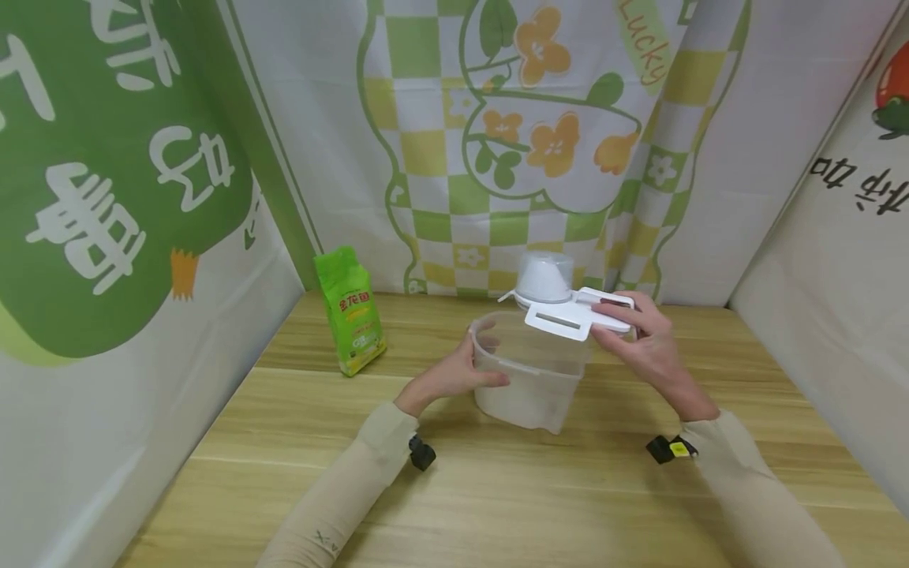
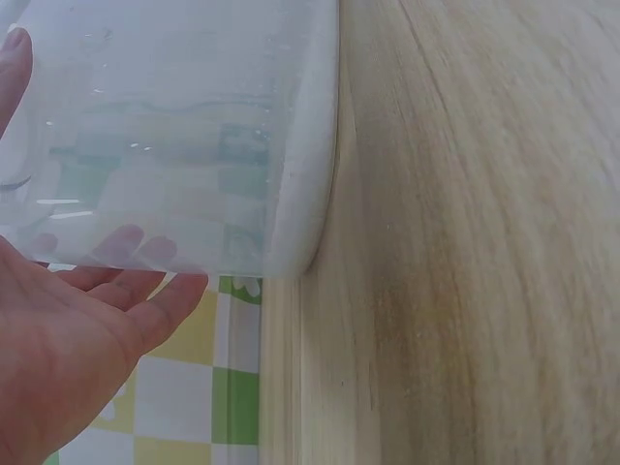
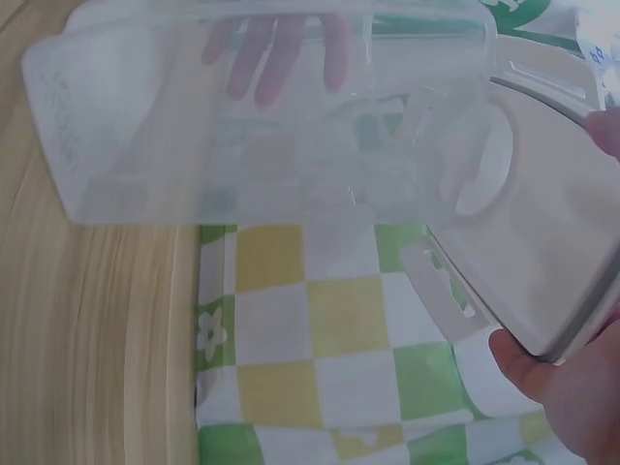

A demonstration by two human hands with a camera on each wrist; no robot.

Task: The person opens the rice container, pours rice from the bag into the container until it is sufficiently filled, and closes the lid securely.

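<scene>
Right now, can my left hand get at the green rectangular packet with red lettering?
Probably not without letting go: your left hand holds the translucent plastic tub, though nothing visible blocks the way to the packet.

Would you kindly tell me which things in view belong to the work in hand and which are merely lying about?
In hand:
clear container, held by the left hand
white lid, held by the right hand

Apparently lying about:
green bag, standing untouched on the table, though possibly wanted later
</scene>
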